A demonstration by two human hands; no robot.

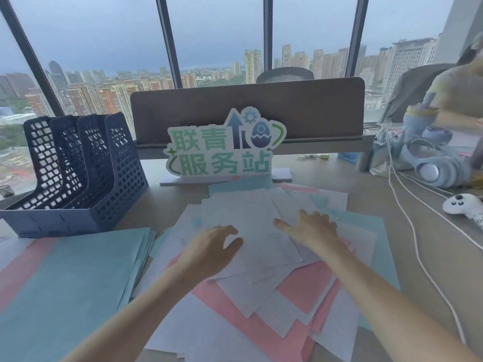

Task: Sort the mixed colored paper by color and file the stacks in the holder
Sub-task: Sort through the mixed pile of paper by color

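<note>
Both hands lie over the mixed pile of paper (pixel 261 270) in the middle of the desk (pixel 379 205). The left hand (pixel 209 250) hangs just above the white sheets, its fingers loosely curved and its thumb apart from them, gripping nothing. The right hand (pixel 311 228) rests flat on the topmost white sheet (pixel 251 226), fingers spread and straight. Under and around both hands, white, pink and light blue sheets overlap at odd angles. To the left of the left hand lies a separate stack of blue paper (pixel 73 278), with a pink sheet (pixel 23 267) showing from beneath its far left edge. Beyond that stack, further from the left hand, stands the dark blue file holder (pixel 78 173), its slots holding no paper. Straight ahead of both hands a green-lettered sign (pixel 222 150) stands against a grey divider (pixel 261 108). Off to the right of the right hand lie white cables (pixel 407 205), headphones (pixel 439 171) and a small white toy (pixel 462 205).
</note>
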